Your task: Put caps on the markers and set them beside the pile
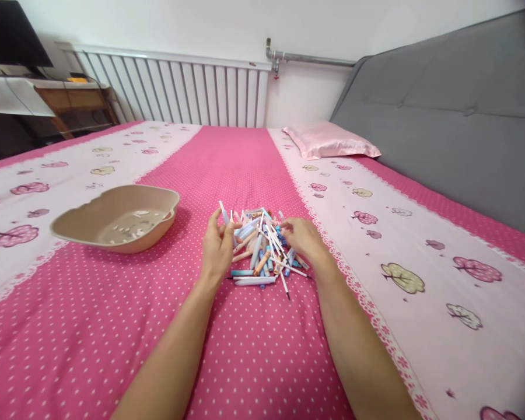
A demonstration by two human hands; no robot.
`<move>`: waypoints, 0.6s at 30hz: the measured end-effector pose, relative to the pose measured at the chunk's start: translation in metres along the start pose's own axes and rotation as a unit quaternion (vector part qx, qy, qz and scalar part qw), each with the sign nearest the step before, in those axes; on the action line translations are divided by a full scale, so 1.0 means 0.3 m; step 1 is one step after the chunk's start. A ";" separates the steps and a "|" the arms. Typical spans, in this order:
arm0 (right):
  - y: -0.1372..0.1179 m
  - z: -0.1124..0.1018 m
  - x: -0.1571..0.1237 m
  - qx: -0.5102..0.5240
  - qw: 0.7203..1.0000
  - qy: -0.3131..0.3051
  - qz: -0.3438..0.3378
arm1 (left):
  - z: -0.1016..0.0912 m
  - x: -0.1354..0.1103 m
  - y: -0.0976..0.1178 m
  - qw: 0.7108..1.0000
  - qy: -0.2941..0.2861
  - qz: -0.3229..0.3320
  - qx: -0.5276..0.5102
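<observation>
A pile of pens and pen parts (262, 251) in blue, white and orange lies on the pink dotted bedspread (245, 350). My left hand (217, 248) is at the pile's left edge, fingers closed round a thin white pen piece that sticks up. My right hand (304, 238) rests on the pile's right side, fingers curled down among the pens; what they grip is hidden. A beige plastic basin (118, 219) holding several small white bits stands to the left of the pile.
A pink satin pillow (330, 141) lies at the far right by the grey padded headboard (446, 128). A white radiator (175, 87) runs along the back wall. A wooden desk (76, 99) stands at the far left.
</observation>
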State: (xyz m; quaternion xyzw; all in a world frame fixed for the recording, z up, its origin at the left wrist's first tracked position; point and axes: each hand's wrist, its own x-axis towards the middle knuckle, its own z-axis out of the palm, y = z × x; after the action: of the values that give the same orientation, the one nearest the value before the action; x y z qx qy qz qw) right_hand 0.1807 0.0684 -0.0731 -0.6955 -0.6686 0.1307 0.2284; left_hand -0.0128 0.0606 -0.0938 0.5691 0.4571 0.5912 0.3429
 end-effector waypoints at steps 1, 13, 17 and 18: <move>-0.008 0.000 0.000 0.006 0.999 0.005 -0.031 | 0.001 0.000 -0.002 1.000 -0.003 -0.002 0.006; -0.035 0.100 0.005 -0.063 0.993 0.031 -0.099 | 0.014 -0.016 0.034 0.998 -0.045 -0.030 0.029; -0.027 0.096 0.005 -0.075 0.995 0.042 -0.048 | 0.013 -0.015 0.027 0.998 -0.050 -0.024 0.030; -0.026 0.096 0.005 -0.076 0.995 0.046 -0.043 | 0.013 -0.014 0.024 0.998 -0.050 -0.024 0.031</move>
State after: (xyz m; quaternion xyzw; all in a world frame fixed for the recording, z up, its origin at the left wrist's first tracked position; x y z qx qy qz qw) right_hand 0.1599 0.0740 -0.0937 -0.6868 -0.6945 0.0380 0.2109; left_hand -0.0077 0.0546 -0.0888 0.5975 0.4706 0.5393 0.3616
